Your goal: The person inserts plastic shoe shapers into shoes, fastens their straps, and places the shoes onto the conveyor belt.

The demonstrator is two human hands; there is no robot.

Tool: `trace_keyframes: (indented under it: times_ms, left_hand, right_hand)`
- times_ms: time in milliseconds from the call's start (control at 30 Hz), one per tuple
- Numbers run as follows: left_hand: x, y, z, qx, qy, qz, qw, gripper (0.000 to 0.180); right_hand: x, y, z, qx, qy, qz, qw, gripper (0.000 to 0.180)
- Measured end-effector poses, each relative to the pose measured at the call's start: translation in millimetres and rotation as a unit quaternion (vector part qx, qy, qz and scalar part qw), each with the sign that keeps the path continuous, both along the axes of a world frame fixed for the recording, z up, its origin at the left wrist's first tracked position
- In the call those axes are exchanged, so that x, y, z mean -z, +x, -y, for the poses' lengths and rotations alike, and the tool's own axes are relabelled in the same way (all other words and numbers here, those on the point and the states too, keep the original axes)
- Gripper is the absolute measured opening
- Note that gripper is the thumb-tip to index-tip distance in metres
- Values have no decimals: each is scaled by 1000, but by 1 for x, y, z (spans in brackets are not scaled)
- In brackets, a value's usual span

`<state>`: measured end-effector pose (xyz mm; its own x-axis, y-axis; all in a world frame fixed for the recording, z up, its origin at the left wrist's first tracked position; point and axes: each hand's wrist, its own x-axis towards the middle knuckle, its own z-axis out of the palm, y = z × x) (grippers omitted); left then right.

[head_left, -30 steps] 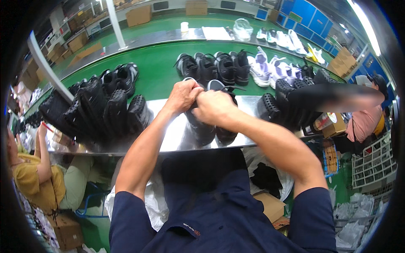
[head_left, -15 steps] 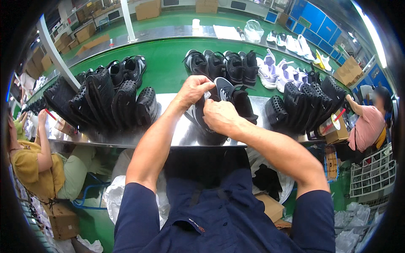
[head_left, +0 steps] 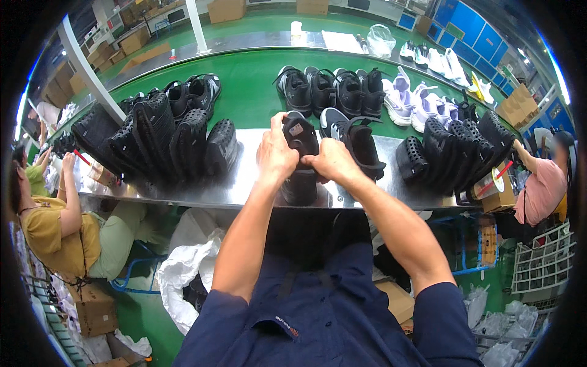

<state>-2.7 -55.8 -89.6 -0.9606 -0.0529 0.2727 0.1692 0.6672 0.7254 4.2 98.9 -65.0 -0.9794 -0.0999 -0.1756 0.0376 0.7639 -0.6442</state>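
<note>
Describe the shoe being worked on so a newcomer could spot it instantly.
Start at the shiny steel bench in front of the green conveyor. At its middle stands one black shoe, gripped by the left hand and right hand. It is the only shoe being held.

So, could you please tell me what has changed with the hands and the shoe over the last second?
Both hands, left hand and right hand, kept hold of the black shoe and turned it more upright over the steel shelf. The second black shoe beside it and the stacked soles stayed put.
</note>
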Motion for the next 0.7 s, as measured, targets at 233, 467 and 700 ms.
trace_keyframes:
  times_ms: [233,467,700]
  left_hand:
    - [1,-4,5,68,-34,20,997,74]
    - [-9,-10,-8,55,-112,-66,990,58]
    - [-39,10,-9,99,-169,-259,946,43]
  right_hand:
    - [14,-5,-6,27,9,5,1000,39]
    - [15,1,-3,2,7,20,1000,34]
    - [20,-4,-12,14,-29,-6,999,30]
